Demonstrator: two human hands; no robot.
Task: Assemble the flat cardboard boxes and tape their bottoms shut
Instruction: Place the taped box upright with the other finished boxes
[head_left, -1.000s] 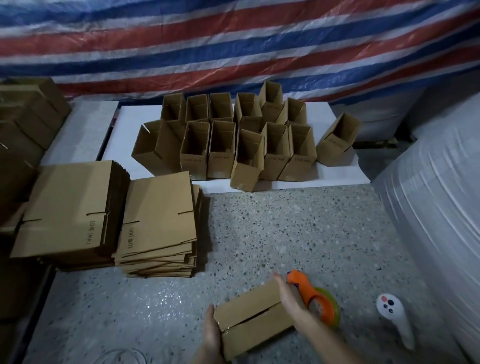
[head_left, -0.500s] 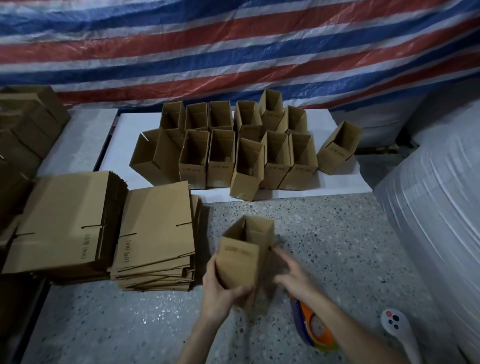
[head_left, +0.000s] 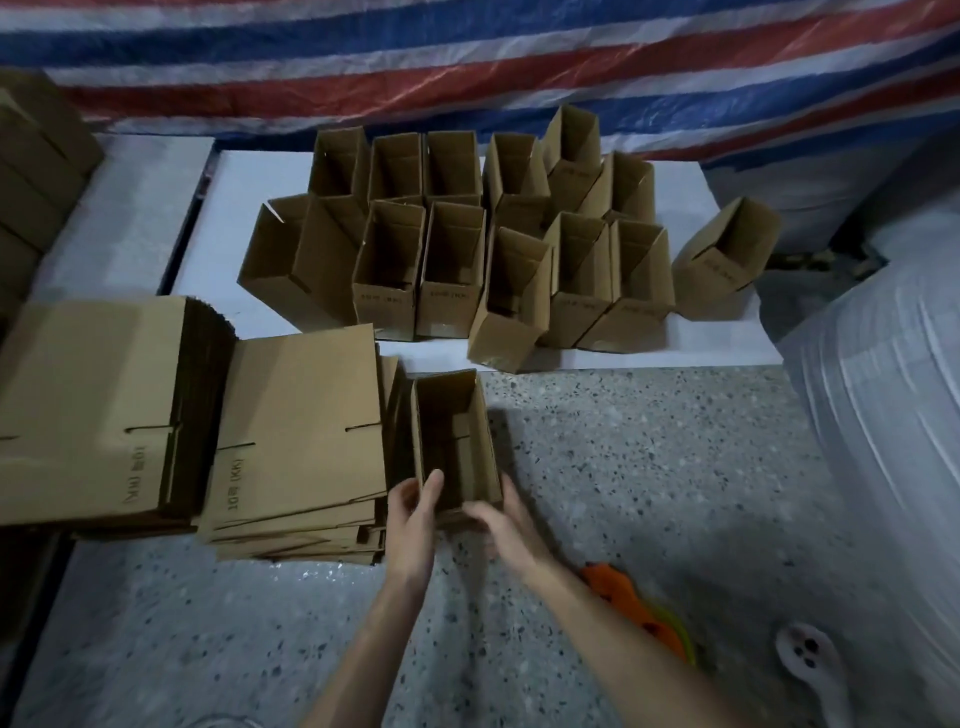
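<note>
Just left of the left fingers lies a stack of flat brown cardboard blanks (head_left: 296, 431). The left hand (head_left: 415, 512) hooks its thumb over the near rim of an upright open-topped brown cardboard box (head_left: 452, 441). The right hand (head_left: 501, 519) curls its fingers round the same near end. An orange plastic tape dispenser (head_left: 618, 592) lies right of them, beside the wrist.

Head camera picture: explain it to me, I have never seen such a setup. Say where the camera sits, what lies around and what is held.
No machine here: a person wears one camera on the head, looking down at their own bare hands. The left hand and right hand both grip an open-topped brown cardboard box. Left of it lie two stacks of flat cardboard boxes. Behind, assembled open boxes stand on a white board. An orange tape dispenser lies on the speckled grey floor beside the right forearm.
</note>
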